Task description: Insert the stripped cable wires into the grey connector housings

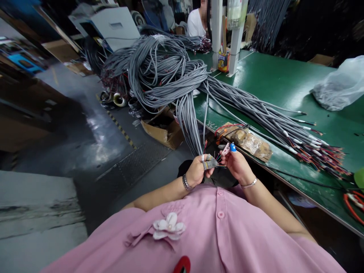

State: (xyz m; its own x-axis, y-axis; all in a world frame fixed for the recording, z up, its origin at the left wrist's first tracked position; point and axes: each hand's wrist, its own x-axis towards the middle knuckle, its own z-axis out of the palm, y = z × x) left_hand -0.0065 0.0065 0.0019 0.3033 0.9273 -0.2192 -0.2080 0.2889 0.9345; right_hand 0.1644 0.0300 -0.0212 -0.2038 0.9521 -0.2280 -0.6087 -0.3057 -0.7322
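My left hand (199, 170), with grey covers on its fingers, is closed around the end of a grey cable in front of my shirt. Thin coloured wires (218, 158) fan out of that cable end toward my other hand. My right hand (238, 165) has a blue cover and a pink patterned one on its fingers. Its fingertips are pinched together at the wires; which strands they grip is too small to tell. A hanging bundle of grey cables (189, 123) drops from the bench edge to just behind my left hand.
A large coil of grey cables (159, 72) lies on the green bench (273, 77), stripped ends fanned to the right. Wrapped wooden block (247, 142) sits at the bench edge. A plastic bag (339, 85) is at right, a cardboard box (163, 132) below. A person (196, 22) sits beyond.
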